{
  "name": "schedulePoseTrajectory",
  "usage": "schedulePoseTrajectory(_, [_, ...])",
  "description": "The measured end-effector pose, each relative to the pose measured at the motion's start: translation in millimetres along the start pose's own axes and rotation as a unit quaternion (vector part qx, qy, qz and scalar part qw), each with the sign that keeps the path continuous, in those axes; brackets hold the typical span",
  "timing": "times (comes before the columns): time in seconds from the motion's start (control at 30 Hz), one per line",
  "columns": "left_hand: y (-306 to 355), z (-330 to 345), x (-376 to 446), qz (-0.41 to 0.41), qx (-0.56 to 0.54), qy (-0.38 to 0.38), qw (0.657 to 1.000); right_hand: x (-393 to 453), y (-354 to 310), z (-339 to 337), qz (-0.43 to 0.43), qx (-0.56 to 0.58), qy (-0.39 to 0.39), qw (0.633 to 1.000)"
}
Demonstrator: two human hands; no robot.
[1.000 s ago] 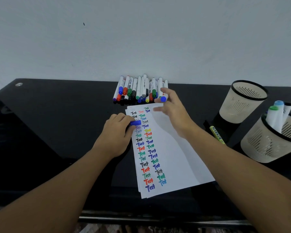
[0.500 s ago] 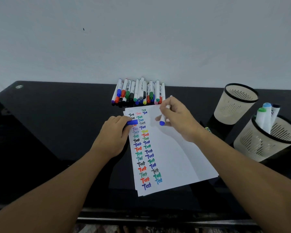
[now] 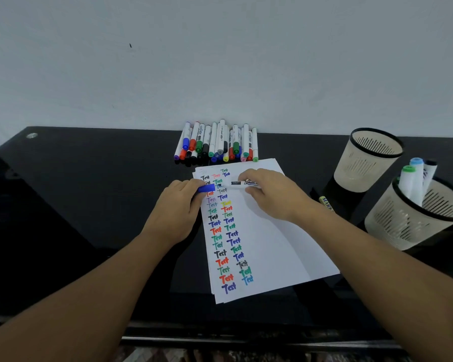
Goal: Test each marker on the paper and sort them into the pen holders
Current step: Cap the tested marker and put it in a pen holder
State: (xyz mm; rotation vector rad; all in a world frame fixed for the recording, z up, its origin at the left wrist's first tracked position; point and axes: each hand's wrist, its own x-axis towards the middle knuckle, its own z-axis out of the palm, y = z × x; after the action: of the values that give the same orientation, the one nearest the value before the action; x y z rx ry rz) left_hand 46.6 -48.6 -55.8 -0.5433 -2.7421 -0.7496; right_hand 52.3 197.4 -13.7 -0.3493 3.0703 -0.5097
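My left hand (image 3: pixel 177 211) pinches a blue cap (image 3: pixel 206 188) at the left edge of the paper (image 3: pixel 275 246). A white marker (image 3: pixel 238 183) lies level over the top of the sheet, gripped by my right hand (image 3: pixel 271 195). Its dark tip points left and sits just short of the cap. Two columns of coloured "Test" words run down the paper's left side. Several capped markers (image 3: pixel 216 143) lie in a row by the wall. One beige pen holder (image 3: pixel 368 159) looks empty; the nearer holder (image 3: pixel 403 220) has three markers standing in it.
The black glass table (image 3: pixel 89 194) ends at a front edge close to me. A yellow-labelled marker (image 3: pixel 326 203) lies on the table between the paper and the holders. A pale wall rises right behind the marker row.
My right hand lifted a marker from the row, brought it down over the paper and turned it level, tip toward the cap. My left hand stayed put with the blue cap.
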Motion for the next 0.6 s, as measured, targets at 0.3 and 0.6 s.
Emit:
schedulePoseTrajectory(0.3, [-4,0,1,0.034,0.016,-0.009,0.999,6,-14,11,-0.072,0.007,0.012,0.997])
schedulePoseTrajectory(0.6, [2,-2,-2,0.026,-0.005,-0.005,1.0,3,-25,11,-0.125,-0.047,0.014,0.991])
